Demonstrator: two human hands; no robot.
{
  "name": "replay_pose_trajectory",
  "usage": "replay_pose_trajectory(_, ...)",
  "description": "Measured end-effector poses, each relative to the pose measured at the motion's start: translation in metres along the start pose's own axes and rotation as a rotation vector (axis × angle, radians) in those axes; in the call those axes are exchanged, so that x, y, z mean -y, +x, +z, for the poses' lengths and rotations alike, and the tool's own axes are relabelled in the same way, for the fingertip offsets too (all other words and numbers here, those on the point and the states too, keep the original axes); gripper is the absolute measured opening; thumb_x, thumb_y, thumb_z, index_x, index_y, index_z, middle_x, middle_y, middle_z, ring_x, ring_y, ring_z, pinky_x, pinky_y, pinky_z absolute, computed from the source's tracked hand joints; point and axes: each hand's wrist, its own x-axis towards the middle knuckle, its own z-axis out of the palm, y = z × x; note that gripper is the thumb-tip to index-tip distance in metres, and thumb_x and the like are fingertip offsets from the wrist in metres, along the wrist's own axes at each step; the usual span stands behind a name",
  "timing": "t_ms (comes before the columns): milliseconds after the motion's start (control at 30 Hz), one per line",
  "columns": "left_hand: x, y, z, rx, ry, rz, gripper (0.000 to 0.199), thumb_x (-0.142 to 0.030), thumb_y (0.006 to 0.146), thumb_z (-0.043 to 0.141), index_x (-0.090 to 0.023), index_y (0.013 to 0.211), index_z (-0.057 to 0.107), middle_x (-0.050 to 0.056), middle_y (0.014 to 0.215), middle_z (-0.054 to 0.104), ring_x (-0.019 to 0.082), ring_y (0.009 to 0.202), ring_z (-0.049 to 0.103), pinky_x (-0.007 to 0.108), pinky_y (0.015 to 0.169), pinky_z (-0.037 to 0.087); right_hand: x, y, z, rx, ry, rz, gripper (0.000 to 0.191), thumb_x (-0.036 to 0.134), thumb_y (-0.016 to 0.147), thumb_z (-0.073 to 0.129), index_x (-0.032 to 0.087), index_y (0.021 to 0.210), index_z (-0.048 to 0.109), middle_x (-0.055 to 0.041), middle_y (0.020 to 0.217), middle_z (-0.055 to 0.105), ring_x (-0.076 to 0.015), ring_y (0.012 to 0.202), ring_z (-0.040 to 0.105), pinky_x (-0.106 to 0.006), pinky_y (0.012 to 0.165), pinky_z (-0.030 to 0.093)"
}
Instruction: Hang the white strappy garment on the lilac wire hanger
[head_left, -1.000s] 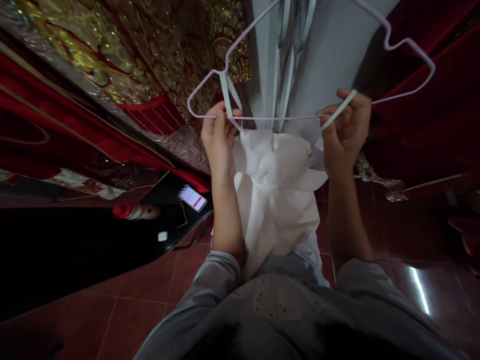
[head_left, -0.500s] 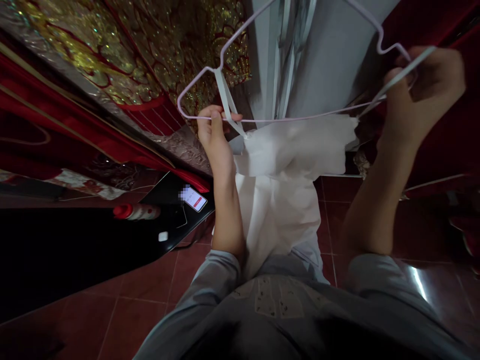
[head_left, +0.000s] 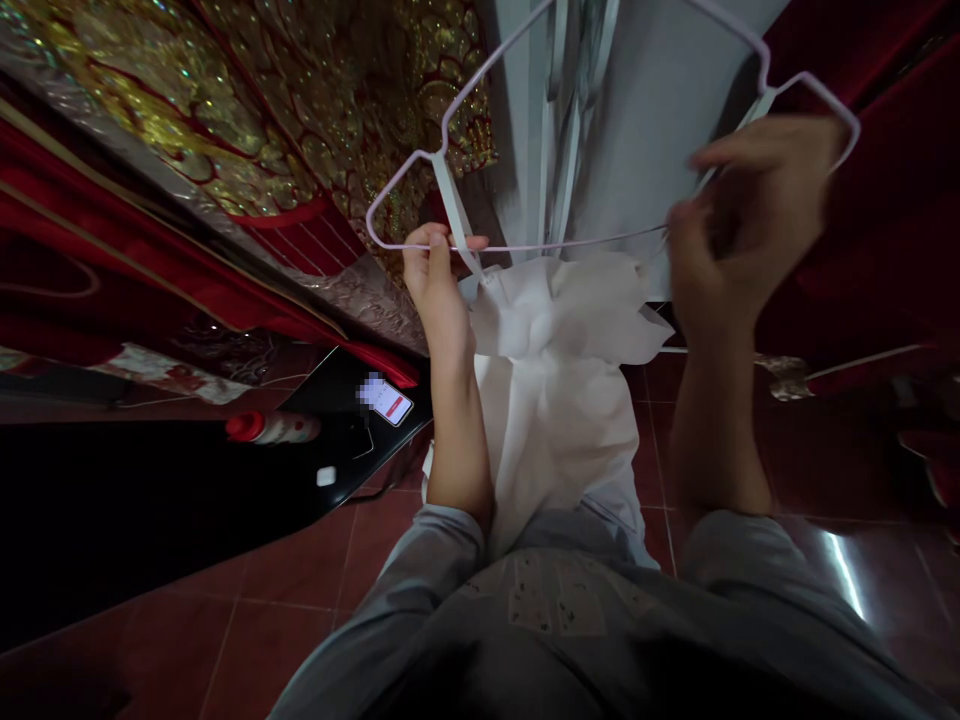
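A pale pink hanger (head_left: 570, 243) is held up in front of me, its top beyond the upper edge of the view. My left hand (head_left: 441, 290) is closed round its lower bar near the left corner. From the bar's level hangs a white dress (head_left: 555, 400) with thin straps. The left strap (head_left: 448, 190) loops over the left notch and passes my left fingers. Over the right notch lies the right strap (head_left: 757, 106), partly hidden behind my right hand (head_left: 765, 220). That hand is slightly blurred, with thumb and fingers apart beside the strap.
Red and gold sequined garments (head_left: 300, 100) hang on the left, dark red cloth (head_left: 885, 200) on the right. A black table (head_left: 187, 500) at left bears a phone (head_left: 391, 402), a red-capped bottle (head_left: 277, 427) and a small white case (head_left: 326, 476). Red tiles (head_left: 285, 560) cover the floor.
My right hand has moved left and inward from the hanger's right end, and its strap now sits in the right notch. The dress's right top edge has dropped and folded. My left hand keeps its grip.
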Motion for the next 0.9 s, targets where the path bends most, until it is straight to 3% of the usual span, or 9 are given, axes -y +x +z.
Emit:
replay_pose_trajectory(167, -0.004, -0.013, 0.003, 0.045, -0.044, 0.039, 0.029, -0.048, 0.098, 0.082, -0.027, 0.098, 0.063, -0.001, 0.081, 0.077, 0.021, 0.079, 0.071, 0.037, 0.082, 0.055, -0.014, -0.04, 0.036, 0.051, -0.071, -0.046, 0.045, 0.053, 0.099, 0.073, 0.041, 0.142, 0.066, -0.0085, 0.143, 0.064, -0.028, 0.111, 0.073, -0.046, 0.078, 0.069)
replay_pose_trajectory(300, -0.011, -0.032, -0.002, 0.08, 0.167, 0.084, 0.039, -0.063, 0.099, 0.078, -0.027, 0.088, 0.071, 0.002, 0.082, 0.075, 0.023, 0.085, 0.07, 0.039, 0.087, 0.054, -0.034, -0.056, 0.058, 0.019, -0.103, -0.08, 0.04, 0.055, 0.1, 0.068, 0.042, 0.138, 0.067, -0.0068, 0.142, 0.064, -0.0194, 0.086, 0.067, -0.041, 0.07, 0.064)
replay_pose_trajectory(400, -0.03, -0.041, -0.002, 0.152, 0.287, 0.062, 0.042, -0.063, 0.099, 0.077, -0.027, 0.079, 0.076, 0.003, 0.08, 0.072, 0.022, 0.081, 0.066, 0.037, 0.08, 0.052, -0.039, -0.058, 0.067, 0.01, -0.101, -0.078, 0.041, 0.055, 0.101, 0.065, 0.041, 0.14, 0.065, -0.0067, 0.145, 0.062, -0.0163, 0.077, 0.061, -0.04, 0.068, 0.062)
replay_pose_trajectory(533, -0.071, -0.03, 0.007, 0.175, 0.139, 0.058, 0.024, -0.05, 0.099, 0.077, -0.03, 0.087, 0.083, 0.004, 0.082, 0.075, 0.016, 0.055, 0.044, 0.033, 0.051, 0.031, -0.035, -0.057, 0.066, -0.01, -0.09, -0.099, 0.04, 0.058, 0.101, 0.063, 0.043, 0.138, 0.065, -0.007, 0.144, 0.063, -0.0177, 0.076, 0.059, -0.045, 0.069, 0.061)
replay_pose_trajectory(633, -0.091, -0.008, 0.014, 0.071, -0.109, 0.072, 0.023, -0.031, 0.105, 0.062, -0.026, 0.1, 0.084, 0.005, 0.102, 0.081, 0.012, 0.05, 0.036, 0.032, 0.045, 0.018, -0.033, -0.057, 0.059, 0.004, -0.111, -0.114, 0.043, 0.061, 0.101, 0.062, 0.042, 0.139, 0.065, -0.0071, 0.145, 0.064, -0.0196, 0.08, 0.062, -0.045, 0.07, 0.06)
replay_pose_trajectory(700, -0.092, 0.002, 0.015, -0.023, -0.185, 0.084, 0.027, -0.024, 0.109, 0.054, -0.017, 0.107, 0.08, 0.008, 0.11, 0.082, 0.01, 0.05, 0.037, 0.03, 0.043, 0.018, -0.034, -0.056, 0.055, 0.033, -0.117, -0.111, 0.045, 0.061, 0.1, 0.061, 0.04, 0.14, 0.065, -0.0076, 0.147, 0.063, -0.0192, 0.081, 0.063, -0.044, 0.071, 0.061)
replay_pose_trajectory(767, -0.086, 0.004, 0.012, -0.102, -0.145, 0.08, 0.021, -0.023, 0.108, 0.059, -0.015, 0.112, 0.078, 0.008, 0.114, 0.081, 0.009, 0.052, 0.039, 0.03, 0.042, 0.017, -0.036, -0.055, 0.051, 0.052, -0.114, -0.108, 0.046, 0.06, 0.1, 0.063, 0.039, 0.141, 0.065, -0.0078, 0.146, 0.063, -0.0178, 0.079, 0.062, -0.042, 0.071, 0.061)
replay_pose_trajectory(833, -0.079, -0.001, 0.009, -0.126, -0.08, 0.093, 0.018, -0.018, 0.1, 0.068, -0.023, 0.114, 0.078, 0.002, 0.124, 0.079, 0.01, 0.056, 0.044, 0.03, 0.042, 0.02, -0.038, -0.054, 0.049, 0.055, -0.111, -0.109, 0.046, 0.06, 0.099, 0.064, 0.04, 0.14, 0.066, -0.0078, 0.145, 0.063, -0.017, 0.077, 0.06, -0.041, 0.07, 0.061)
replay_pose_trajectory(900, -0.075, -0.007, 0.007, -0.068, -0.059, 0.125, 0.026, -0.018, 0.097, 0.07, -0.034, 0.116, 0.078, -0.006, 0.135, 0.076, 0.01, 0.057, 0.046, 0.032, 0.044, 0.025, -0.04, -0.054, 0.047, 0.06, -0.108, -0.107, 0.046, 0.061, 0.1, 0.063, 0.04, 0.141, 0.065, -0.0079, 0.145, 0.063, -0.0167, 0.077, 0.059, -0.041, 0.069, 0.06)
